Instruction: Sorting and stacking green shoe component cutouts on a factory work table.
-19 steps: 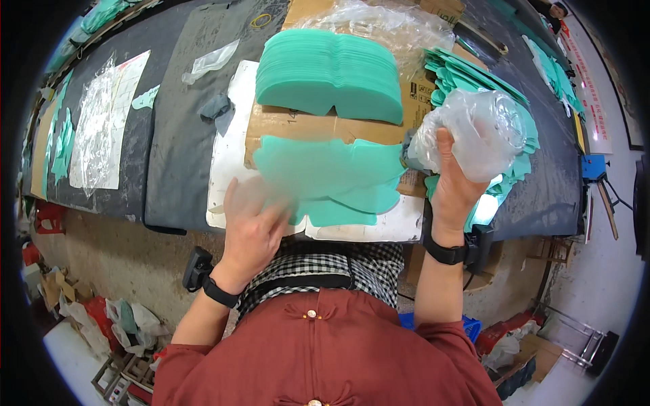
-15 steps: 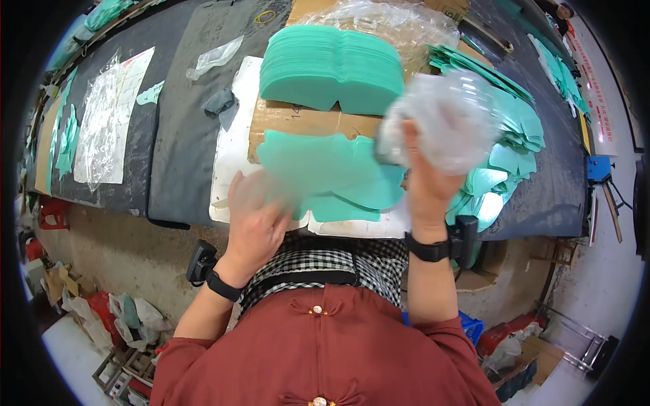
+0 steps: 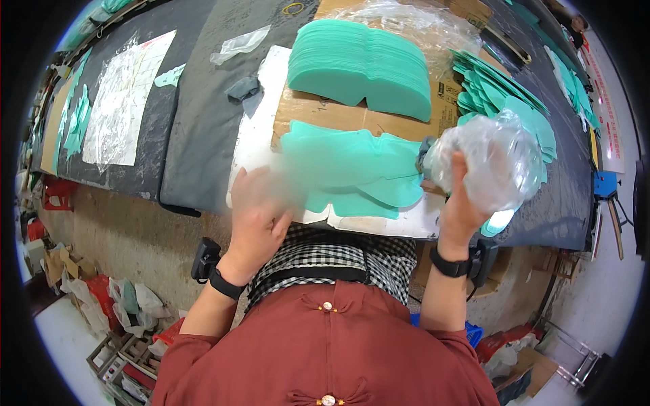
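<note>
A large wad of crumpled clear plastic (image 3: 497, 166) with a dark piece at its left end is gripped in my right hand (image 3: 464, 206). It hangs over the right end of several thin green sheets (image 3: 365, 162), which lie overlapping near the table's front edge. At their left end rests my left hand (image 3: 257, 220). Its thumb and an outer finger show apart, while a hazy blur covers the other fingertips; it holds nothing I can see. Beyond the loose sheets stands a thick, neat stack of green sheets (image 3: 359, 68) with a notched front edge.
Cardboard (image 3: 325, 111) and a white board (image 3: 254, 145) lie under the green sheets on the dark table (image 3: 203, 135). More green pieces (image 3: 497, 84) are heaped at the right. A grey rag (image 3: 244, 88) and a clear plastic scrap (image 3: 240, 44) lie to the left.
My right hand has moved right with the plastic wad, away from the middle of the loose sheets. The table scene has shifted slightly rightward in view; my left hand stays at the sheets' left end.
</note>
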The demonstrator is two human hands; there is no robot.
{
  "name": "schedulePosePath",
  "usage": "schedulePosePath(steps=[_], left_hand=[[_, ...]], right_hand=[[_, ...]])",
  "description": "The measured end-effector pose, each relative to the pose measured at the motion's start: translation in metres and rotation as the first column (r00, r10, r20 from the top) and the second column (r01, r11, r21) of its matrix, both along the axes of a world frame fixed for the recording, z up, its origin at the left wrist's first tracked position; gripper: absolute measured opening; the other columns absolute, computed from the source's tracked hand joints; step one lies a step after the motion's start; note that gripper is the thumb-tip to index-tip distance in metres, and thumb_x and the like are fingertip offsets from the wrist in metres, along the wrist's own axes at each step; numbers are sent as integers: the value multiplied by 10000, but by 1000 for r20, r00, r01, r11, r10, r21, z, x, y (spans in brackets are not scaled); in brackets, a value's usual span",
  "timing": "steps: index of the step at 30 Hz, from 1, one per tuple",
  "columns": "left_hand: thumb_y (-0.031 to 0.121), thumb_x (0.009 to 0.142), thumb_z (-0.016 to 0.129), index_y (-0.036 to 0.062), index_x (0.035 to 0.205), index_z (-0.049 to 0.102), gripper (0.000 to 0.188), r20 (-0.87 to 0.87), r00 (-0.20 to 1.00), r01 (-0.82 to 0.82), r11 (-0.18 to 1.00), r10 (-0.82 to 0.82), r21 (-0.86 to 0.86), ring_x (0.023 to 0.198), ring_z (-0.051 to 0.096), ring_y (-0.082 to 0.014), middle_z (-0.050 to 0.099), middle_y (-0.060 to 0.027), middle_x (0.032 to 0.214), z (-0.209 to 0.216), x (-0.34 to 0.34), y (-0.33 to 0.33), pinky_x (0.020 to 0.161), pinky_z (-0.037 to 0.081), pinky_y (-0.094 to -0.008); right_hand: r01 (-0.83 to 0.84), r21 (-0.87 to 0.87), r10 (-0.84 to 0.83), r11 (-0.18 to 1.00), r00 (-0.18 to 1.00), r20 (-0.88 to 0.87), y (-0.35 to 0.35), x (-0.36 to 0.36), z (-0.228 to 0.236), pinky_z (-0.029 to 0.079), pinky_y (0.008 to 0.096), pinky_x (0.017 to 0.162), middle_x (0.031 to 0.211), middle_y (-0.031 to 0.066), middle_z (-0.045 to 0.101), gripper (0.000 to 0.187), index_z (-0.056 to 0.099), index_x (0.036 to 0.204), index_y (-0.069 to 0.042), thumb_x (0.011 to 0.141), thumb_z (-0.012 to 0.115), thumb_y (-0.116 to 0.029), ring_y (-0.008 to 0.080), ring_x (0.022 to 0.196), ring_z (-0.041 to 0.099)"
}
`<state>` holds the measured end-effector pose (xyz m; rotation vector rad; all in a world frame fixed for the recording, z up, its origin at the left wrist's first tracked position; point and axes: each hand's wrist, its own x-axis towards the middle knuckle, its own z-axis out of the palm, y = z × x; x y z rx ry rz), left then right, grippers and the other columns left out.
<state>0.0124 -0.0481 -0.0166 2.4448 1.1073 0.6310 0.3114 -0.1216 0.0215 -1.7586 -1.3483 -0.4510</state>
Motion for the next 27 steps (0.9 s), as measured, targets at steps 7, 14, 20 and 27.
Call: schedulePosePath(steps=[7,14,20,27], left_hand=[[118,826,668,61,1097,677,277,94,990,-98,994,102,-43,1220,507,-345,609,-114,1199,-2,-21,12,1112,306,-518],[228,754,717,73,1065,690,350,141,989,-38,999,38,-2,1207,515,-336,604,-117,1206,19,-38,24,1103,306,-517],[136,776,686,41,985,683,229,261,934,-218,967,245,-129,1100,564,-329,637,-98,1082,1,-34,16,1092,339,-481],[153,797,665,70,1092,658,307,473,865,-75,976,166,-204,1177,493,-314,603,-83,1093,-7,32,9,1150,230,-526]], right_hand=[[-226,-315,219,922,974,-59,0,-70,-47,430,431,1046,1327,145,571,593,516,1354,-23,831,764,-157,327,1210,554],[-735,126,730,667,610,-308,44,-140,-1,533,431,884,1107,175,671,420,675,1111,-10,728,788,-143,372,995,658],[-746,57,713,664,608,-350,35,-120,6,532,438,858,1109,167,670,419,678,1105,-14,720,789,-139,363,992,656],[-723,55,653,689,586,-480,6,-89,-16,527,431,890,1146,166,658,430,658,1159,-26,762,770,-145,367,1054,644]])
